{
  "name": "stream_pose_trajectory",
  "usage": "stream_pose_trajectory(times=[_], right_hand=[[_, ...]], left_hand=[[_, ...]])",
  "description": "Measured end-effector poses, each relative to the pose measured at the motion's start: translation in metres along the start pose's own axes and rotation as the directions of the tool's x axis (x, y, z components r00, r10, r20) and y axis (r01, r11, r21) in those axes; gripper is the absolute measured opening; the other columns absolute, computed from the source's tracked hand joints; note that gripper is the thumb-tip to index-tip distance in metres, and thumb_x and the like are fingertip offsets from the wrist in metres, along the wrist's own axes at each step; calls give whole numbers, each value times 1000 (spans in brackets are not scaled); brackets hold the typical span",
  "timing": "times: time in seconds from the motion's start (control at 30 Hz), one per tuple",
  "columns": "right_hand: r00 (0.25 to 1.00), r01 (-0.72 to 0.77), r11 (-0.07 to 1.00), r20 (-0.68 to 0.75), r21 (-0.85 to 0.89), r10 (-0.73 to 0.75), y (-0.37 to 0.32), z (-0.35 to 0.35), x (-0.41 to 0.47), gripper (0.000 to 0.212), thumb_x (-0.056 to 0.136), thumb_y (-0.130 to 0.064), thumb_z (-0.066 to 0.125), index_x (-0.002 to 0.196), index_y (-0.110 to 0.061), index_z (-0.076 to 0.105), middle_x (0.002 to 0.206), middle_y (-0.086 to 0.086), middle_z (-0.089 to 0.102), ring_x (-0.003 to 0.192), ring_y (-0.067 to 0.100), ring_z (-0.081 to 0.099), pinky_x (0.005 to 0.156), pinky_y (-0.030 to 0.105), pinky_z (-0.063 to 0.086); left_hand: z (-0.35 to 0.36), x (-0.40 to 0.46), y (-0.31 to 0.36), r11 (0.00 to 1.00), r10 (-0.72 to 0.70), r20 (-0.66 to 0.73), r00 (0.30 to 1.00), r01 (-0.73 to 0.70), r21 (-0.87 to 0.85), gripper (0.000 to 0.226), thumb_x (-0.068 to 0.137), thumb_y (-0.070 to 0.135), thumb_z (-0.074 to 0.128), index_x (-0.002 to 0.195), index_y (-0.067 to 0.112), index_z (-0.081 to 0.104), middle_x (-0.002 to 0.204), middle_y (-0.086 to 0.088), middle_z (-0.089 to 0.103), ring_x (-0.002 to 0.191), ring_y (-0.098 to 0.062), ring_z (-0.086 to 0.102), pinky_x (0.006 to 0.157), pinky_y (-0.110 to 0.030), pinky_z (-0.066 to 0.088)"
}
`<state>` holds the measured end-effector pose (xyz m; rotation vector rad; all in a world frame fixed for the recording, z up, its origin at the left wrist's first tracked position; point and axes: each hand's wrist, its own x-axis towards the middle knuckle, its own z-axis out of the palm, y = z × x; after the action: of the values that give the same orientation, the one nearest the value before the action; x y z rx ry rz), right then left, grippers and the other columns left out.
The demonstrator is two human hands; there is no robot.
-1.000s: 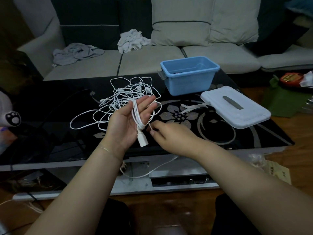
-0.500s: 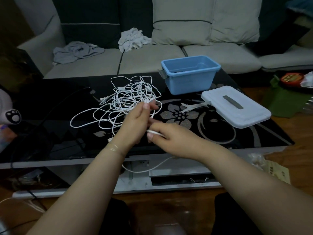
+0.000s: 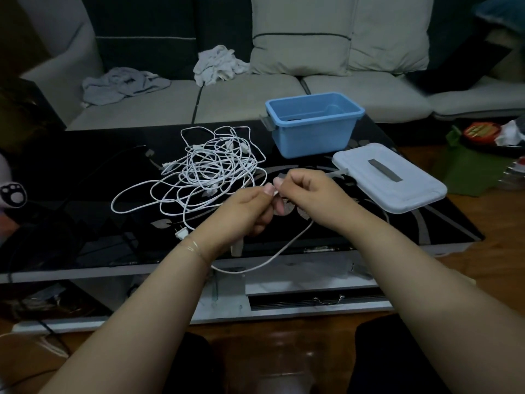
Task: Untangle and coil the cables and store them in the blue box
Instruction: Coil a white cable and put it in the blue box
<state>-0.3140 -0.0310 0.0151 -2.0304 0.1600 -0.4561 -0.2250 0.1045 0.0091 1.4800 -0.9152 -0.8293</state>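
Note:
A tangle of white cables (image 3: pixel 210 169) lies on the black glass table (image 3: pixel 85 228). My left hand (image 3: pixel 247 211) grips a few turns of one white cable, whose connector hangs below my palm. My right hand (image 3: pixel 309 194) pinches the same cable just right of my left thumb. A loop of that cable (image 3: pixel 272 257) sags below both hands over the table's front edge. The blue box (image 3: pixel 312 123) stands open at the table's back, right of the tangle. Its white lid (image 3: pixel 389 177) lies to the right of my hands.
A white plug (image 3: pixel 181 232) lies on the table left of my left wrist. A dark cable (image 3: pixel 113 163) runs across the table's left side. Behind the table is a sofa (image 3: pixel 244 98) with cushions and crumpled cloths. Green packaging (image 3: pixel 468 166) sits on the floor at right.
My left hand turned from palm up to knuckles up and closed on the cable turns. My right hand rose from near the table edge and carried the cable up beside my left thumb.

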Motion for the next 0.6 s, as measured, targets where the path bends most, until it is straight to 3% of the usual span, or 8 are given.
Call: stream_pose_trajectory(times=[0.13, 0.23, 0.33, 0.43, 0.5, 0.6], right_hand=[[991, -22, 1000, -135, -15, 20, 9, 1, 3, 35, 89, -33, 62, 61, -20, 45, 55, -8, 43, 55, 4, 39, 56, 25, 33], [992, -9, 993, -123, 117, 23, 18, 12, 6, 31, 96, -28, 50, 68, -16, 48, 57, -8, 42, 52, 0, 37, 53, 18, 32], [991, -67, 981, -101, 182, 86, 26, 24, 8, 28, 101, -24, 41, 80, -11, 53, 49, -16, 45, 46, -2, 38, 50, 15, 30], [994, -89, 996, -68, -11, 88, 25, 38, 3, 23, 102, -23, 37, 89, -19, 55, 67, -12, 59, 60, -2, 53, 61, 24, 42], [997, -75, 976, -26, -204, 71, 22, 48, -2, 21, 100, -32, 36, 105, -23, 54, 90, 3, 66, 83, 18, 62, 76, 39, 48], [994, -58, 886, 54, -460, 93, 12, 55, -7, 27, 100, -37, 33, 118, -21, 47, 99, 15, 65, 89, 37, 60, 72, 42, 48]], left_hand=[[-3, 1, -2, 976, -10, 34, 999, 17, -216, 42, 99, 36, 30, 79, 7, 52, 45, 9, 24, 37, -3, 14, 39, -12, 14], [-6, -1, -2, 880, 6, 132, 991, 57, -471, 48, 93, 41, 32, 83, 8, 65, 43, 10, 25, 33, -1, 14, 38, -13, 12], [-7, -3, 0, 799, 77, 162, 984, 37, -600, 41, 94, 32, 35, 96, 11, 71, 47, 10, 35, 33, 0, 15, 37, -16, 13], [-8, -2, 3, 750, 46, 56, 997, 2, -661, 41, 92, 27, 38, 116, 0, 56, 62, 7, 57, 32, 1, 27, 38, -14, 16], [-10, -1, 3, 747, 10, -45, 999, -37, -664, 40, 95, 27, 36, 118, -1, 55, 78, 2, 71, 34, 0, 33, 39, -12, 25], [-14, 1, 3, 739, -44, -146, 988, -66, -670, 40, 103, 27, 29, 119, 0, 54, 100, -6, 73, 42, -4, 46, 44, -12, 41]])
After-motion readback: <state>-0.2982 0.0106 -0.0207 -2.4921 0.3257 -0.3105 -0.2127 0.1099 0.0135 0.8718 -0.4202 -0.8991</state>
